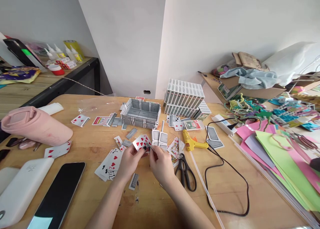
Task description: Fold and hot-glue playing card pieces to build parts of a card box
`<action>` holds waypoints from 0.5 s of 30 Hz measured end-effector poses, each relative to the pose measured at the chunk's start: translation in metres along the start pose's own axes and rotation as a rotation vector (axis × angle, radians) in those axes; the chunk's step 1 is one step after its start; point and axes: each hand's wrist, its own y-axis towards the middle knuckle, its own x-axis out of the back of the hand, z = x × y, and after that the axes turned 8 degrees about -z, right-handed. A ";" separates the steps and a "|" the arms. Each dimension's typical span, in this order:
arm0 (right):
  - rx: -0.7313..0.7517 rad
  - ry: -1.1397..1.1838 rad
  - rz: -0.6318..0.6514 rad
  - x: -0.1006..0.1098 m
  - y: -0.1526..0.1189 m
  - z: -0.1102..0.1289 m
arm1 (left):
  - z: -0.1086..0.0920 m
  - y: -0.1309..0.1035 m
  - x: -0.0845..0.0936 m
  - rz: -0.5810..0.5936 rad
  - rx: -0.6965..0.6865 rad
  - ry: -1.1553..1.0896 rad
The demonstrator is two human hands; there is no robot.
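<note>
My left hand [131,159] pinches a playing card with red hearts [141,141] near the middle of the table. Close beside it, my right hand [161,162] has its fingers closed at the card's right edge; whatever lies between those fingertips is too small to make out. Beyond the hands stands an open box made of grey-patterned cards [141,113]. Several loose cards [107,167] lie left of my left hand. Black-handled scissors [186,174] rest right of my right hand, and a yellow glue gun [193,142] lies farther back.
Stacked card packs [183,97] stand at the back. A black cable [247,192] loops across the right side, near coloured paper sheets [282,162]. On the left are a black phone [58,195], a white power bank [26,192] and a pink roll [37,125].
</note>
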 end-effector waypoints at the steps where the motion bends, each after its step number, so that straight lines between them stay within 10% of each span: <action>1: -0.006 -0.008 -0.011 0.000 0.000 -0.001 | -0.002 -0.001 0.000 0.026 0.004 0.005; 15: -0.094 0.138 0.105 0.018 0.009 -0.012 | -0.004 -0.002 0.009 0.126 0.005 0.067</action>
